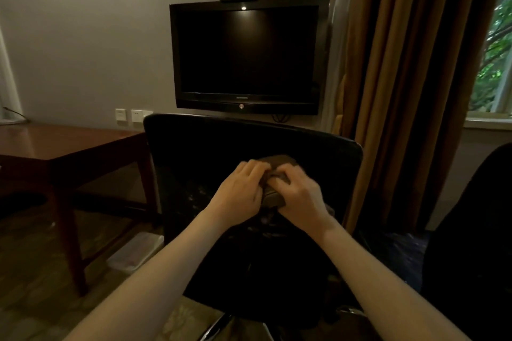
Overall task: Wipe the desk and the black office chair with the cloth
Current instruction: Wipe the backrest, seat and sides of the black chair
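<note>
Here both my hands are on the cloth (274,198), which is bunched against the front of the chair (194,152) backrest, a little above its middle. My left hand (240,188) lies on the left side of the cloth with the fingers curled over its upper part. My right hand (300,194) holds the right side, with the fingers also bent and pressing into the fabric. The two hands are just beside each other and the fingertips nearly meet on top of the cloth. The cloth is brownish and a folded corner of it shows above my knuckles.

The chair is black and stands in front of me, with its back toward the wall. The tabletop (69,141) is to the left of the chair, dark red wood, apart from the cloth. A dark TV (246,55) hangs on the wall behind the chair, and a brown curtain (401,63) hangs to its right, beside a window (496,50).
</note>
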